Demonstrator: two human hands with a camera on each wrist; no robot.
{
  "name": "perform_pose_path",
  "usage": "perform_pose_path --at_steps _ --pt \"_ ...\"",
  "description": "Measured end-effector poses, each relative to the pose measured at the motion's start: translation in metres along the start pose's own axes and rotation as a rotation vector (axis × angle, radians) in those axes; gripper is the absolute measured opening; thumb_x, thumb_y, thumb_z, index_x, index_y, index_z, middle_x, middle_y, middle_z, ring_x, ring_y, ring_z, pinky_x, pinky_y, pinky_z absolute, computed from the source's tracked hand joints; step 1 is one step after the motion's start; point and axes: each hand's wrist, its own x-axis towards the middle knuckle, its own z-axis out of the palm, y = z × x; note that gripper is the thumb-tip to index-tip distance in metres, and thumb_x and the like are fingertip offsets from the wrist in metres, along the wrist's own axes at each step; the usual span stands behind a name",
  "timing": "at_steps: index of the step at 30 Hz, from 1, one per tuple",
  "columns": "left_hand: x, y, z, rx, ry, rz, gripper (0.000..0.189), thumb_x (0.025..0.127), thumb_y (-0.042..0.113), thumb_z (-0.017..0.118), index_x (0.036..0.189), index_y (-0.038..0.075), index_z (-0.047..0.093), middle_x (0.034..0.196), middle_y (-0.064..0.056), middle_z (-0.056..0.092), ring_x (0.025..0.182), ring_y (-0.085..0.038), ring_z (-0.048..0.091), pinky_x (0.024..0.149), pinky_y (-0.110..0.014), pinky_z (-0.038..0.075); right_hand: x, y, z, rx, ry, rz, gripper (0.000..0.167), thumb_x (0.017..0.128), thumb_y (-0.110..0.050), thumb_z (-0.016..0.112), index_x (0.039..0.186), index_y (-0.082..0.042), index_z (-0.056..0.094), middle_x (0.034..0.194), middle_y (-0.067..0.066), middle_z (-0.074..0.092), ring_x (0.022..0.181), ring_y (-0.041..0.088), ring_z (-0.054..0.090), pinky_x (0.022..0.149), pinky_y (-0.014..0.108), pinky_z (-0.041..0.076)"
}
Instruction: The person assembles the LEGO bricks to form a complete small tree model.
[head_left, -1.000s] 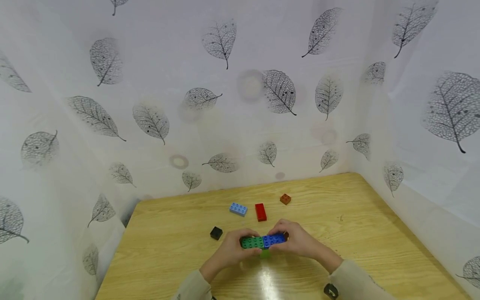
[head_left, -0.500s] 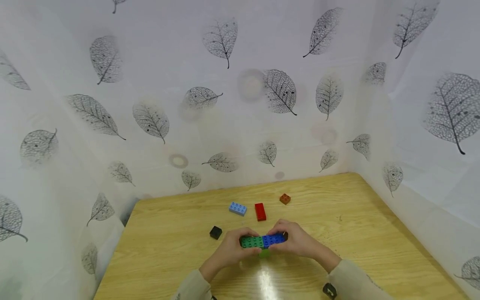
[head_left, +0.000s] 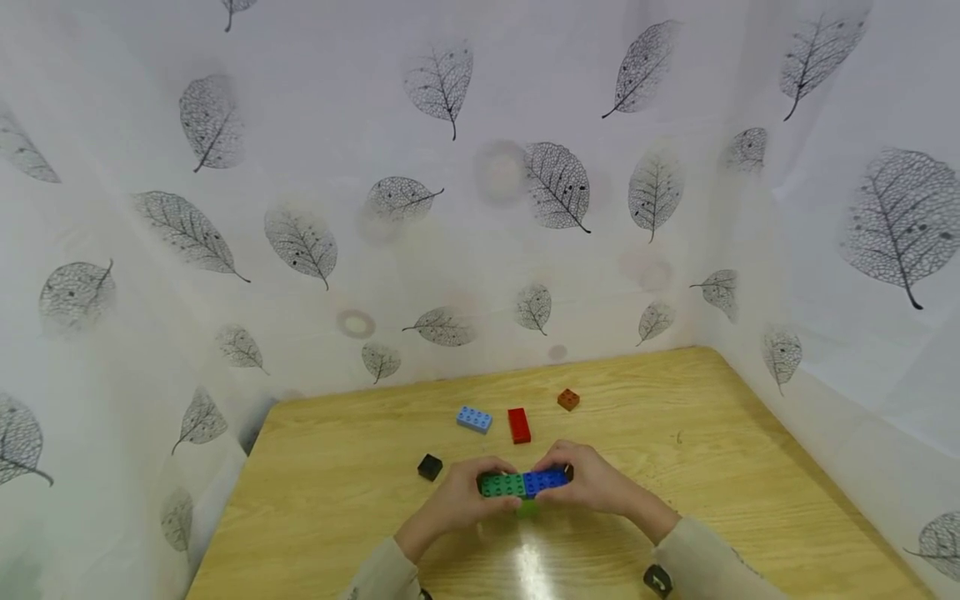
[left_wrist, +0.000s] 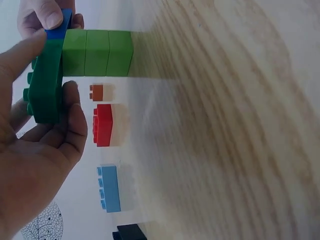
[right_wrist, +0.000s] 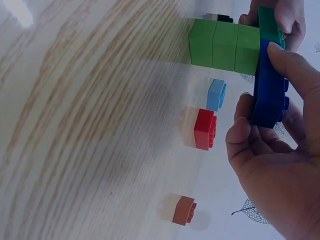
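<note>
In the head view my left hand (head_left: 461, 500) grips a dark green toy building brick (head_left: 502, 486) between thumb and fingers. My right hand (head_left: 588, 482) holds a blue brick (head_left: 546, 481) in the same manner, end to end with the green one. Both bricks sit across the top of a column of three light green bricks (left_wrist: 97, 53), which stands upright on the table. From the right wrist view, the thumb lies along the side of the blue brick (right_wrist: 268, 90). Whether the blue and green bricks are fully pressed down cannot be told.
Beyond the hands on the wooden table (head_left: 337, 467) lie a light blue brick (head_left: 474, 419), a red brick (head_left: 519, 426) and a small brown-orange brick (head_left: 568, 400). A small black brick (head_left: 430, 467) lies left of the left hand. A leaf-patterned curtain (head_left: 465, 250) encloses the table's back and sides.
</note>
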Motion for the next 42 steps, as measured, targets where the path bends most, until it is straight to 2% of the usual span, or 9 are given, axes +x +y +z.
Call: perform_pose_path --at_steps 5,9,12,15,20,26,33,36,42 --pt "0.002 0.000 -0.010 -0.015 0.007 0.023 0.042 0.102 0.039 0.069 0.131 0.008 0.070 0.108 -0.003 0.075 0.088 -0.006 0.065 0.077 -0.025 0.054 0.001 0.002 0.001 0.013 -0.001 -0.002 0.032 0.090 -0.035 0.085 0.116 -0.019 0.076 0.106 -0.003 0.068 0.089 0.005 0.056 0.075 0.022 0.051" --pt "0.009 -0.007 -0.021 0.052 0.096 0.002 0.042 0.106 0.043 0.063 0.130 0.009 0.071 0.106 -0.001 0.076 0.089 -0.007 0.066 0.077 -0.025 0.054 0.000 0.002 0.003 0.020 0.007 0.018 0.032 0.090 -0.036 0.085 0.117 -0.020 0.077 0.106 -0.004 0.067 0.089 0.005 0.057 0.075 0.022 0.051" --pt "0.017 -0.015 -0.031 0.107 0.191 0.000 0.039 0.105 0.040 0.066 0.127 0.009 0.072 0.104 -0.002 0.075 0.090 -0.012 0.067 0.077 -0.028 0.056 -0.001 0.003 0.004 0.030 0.018 0.037 0.032 0.090 -0.036 0.084 0.117 -0.020 0.077 0.106 -0.003 0.066 0.089 0.006 0.057 0.076 0.022 0.050" --pt "0.025 -0.026 -0.042 0.144 0.269 0.017 0.033 0.102 0.029 0.072 0.125 0.005 0.072 0.104 -0.009 0.075 0.093 -0.020 0.070 0.080 -0.033 0.058 -0.001 0.003 0.004 0.038 0.030 0.048 0.033 0.090 -0.037 0.085 0.117 -0.020 0.077 0.107 -0.002 0.066 0.090 0.007 0.057 0.076 0.022 0.049" --pt "0.036 -0.047 -0.056 0.148 0.323 -0.024 0.037 0.096 0.015 0.077 0.128 0.000 0.069 0.112 -0.021 0.072 0.098 -0.028 0.069 0.085 -0.042 0.058 -0.001 0.004 0.005 0.042 0.025 0.049 0.033 0.090 -0.037 0.084 0.118 -0.020 0.077 0.108 -0.002 0.066 0.092 0.007 0.057 0.077 0.022 0.049" --pt "0.049 -0.060 -0.067 0.188 0.338 -0.101 0.046 0.092 0.013 0.080 0.134 0.001 0.067 0.113 -0.019 0.070 0.100 -0.028 0.066 0.087 -0.045 0.057 -0.001 0.003 0.004 0.030 0.012 0.055 0.033 0.091 -0.038 0.084 0.118 -0.022 0.077 0.108 -0.003 0.066 0.092 0.007 0.057 0.078 0.022 0.050" --pt "0.064 -0.064 -0.069 0.210 0.272 -0.139 0.050 0.094 0.012 0.078 0.141 0.003 0.063 0.120 -0.020 0.067 0.099 -0.026 0.062 0.084 -0.045 0.055 -0.002 0.004 0.001 0.017 0.016 0.041 0.032 0.091 -0.036 0.084 0.118 -0.019 0.077 0.108 -0.003 0.066 0.092 0.005 0.057 0.077 0.022 0.049" --pt "0.069 -0.070 -0.068 0.222 0.242 -0.169 0.053 0.095 0.014 0.078 0.144 0.006 0.061 0.122 -0.018 0.066 0.100 -0.025 0.060 0.087 -0.045 0.054 -0.001 0.005 0.001 0.016 0.011 0.042 0.032 0.091 -0.037 0.084 0.118 -0.020 0.078 0.107 -0.004 0.066 0.091 0.005 0.057 0.077 0.021 0.050" --pt "0.075 -0.081 -0.069 0.221 0.227 -0.188 0.053 0.094 0.015 0.079 0.145 0.010 0.062 0.122 -0.015 0.067 0.103 -0.025 0.062 0.090 -0.047 0.055 0.001 0.004 0.002 0.024 -0.008 0.063 0.033 0.090 -0.040 0.084 0.118 -0.024 0.077 0.107 -0.006 0.066 0.092 0.007 0.057 0.078 0.022 0.050"
